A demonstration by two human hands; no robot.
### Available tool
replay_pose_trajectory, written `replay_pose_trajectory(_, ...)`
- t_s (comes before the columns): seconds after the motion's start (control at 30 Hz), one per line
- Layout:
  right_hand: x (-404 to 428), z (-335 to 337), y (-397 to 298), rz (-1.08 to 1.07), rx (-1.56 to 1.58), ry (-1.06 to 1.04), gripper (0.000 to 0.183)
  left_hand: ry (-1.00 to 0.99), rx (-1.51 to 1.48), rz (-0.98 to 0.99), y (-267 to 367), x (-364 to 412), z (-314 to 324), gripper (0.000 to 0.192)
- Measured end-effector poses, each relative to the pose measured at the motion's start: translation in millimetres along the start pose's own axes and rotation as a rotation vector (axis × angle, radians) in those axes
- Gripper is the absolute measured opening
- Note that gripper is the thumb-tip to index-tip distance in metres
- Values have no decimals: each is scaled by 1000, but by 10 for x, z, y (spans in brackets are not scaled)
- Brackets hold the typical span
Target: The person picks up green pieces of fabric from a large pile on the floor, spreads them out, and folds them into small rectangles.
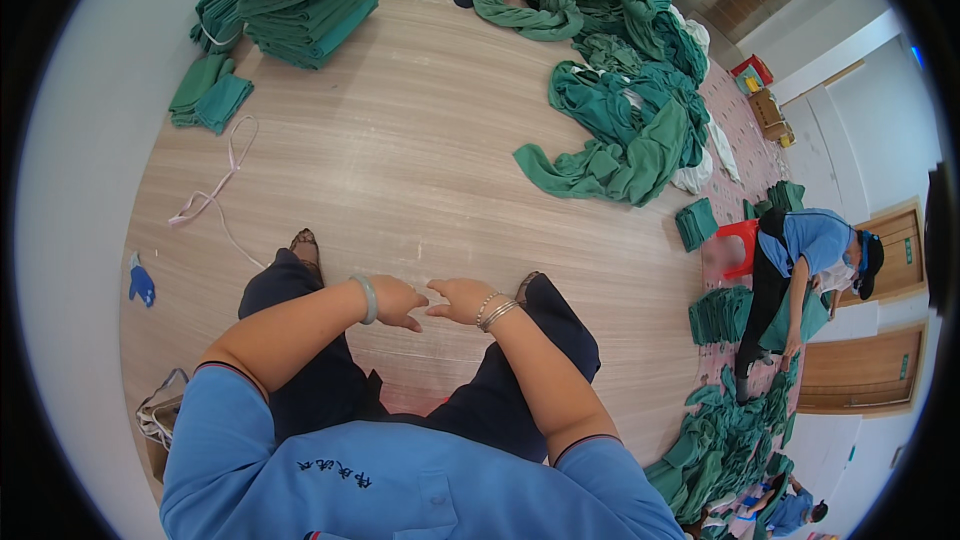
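My left hand [395, 301], with a pale jade-like bangle at its wrist, is held out over the wood-look floor [390, 165]. Close beside it my right hand [461, 300] wears bead and metal bracelets. Both are empty, their fingers apart and pointing towards each other with a small gap between. Below them are my knees in dark trousers [517, 360]. Ahead to the right lies a loose heap of green cloth [630, 142]. Up at the left rises a tall stack of folded green cloth [307, 0].
Smaller folded green cloths [202, 94], a pale tie cord [225, 172] and a blue-and-white glove [140, 283] lie along the left wall. A bag [161, 420] stands behind my left elbow. At right a person [806, 255] bends beside folded cloth [720, 315]; other people work farther off.
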State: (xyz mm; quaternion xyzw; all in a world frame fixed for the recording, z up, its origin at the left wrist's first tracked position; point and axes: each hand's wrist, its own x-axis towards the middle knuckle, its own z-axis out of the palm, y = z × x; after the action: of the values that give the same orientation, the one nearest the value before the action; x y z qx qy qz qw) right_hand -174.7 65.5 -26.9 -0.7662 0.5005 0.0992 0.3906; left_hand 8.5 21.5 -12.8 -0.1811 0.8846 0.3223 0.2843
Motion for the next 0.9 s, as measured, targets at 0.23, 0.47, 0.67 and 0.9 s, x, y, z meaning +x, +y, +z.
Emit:
replay_pose_trajectory(0.23, 8, 6, 12, 0, -3, 7, 59, 12, 6, 4, -12, 17, 15, 60)
replay_pose_trajectory(0.47, -6, -22, -15, 6, -6, -9, 59, 7, -9, -4, -5, 15, 15, 59)
replay_pose_trajectory(0.67, 7, -27, -6, -5, 17, -6, 58, 32, -24, 7, -28, 12, 24, 59)
replay_pose_trajectory(0.9, -4, -13, 24, -35, 6, 29, 57, 28, -45, -9, -36, 6, 22, 61)
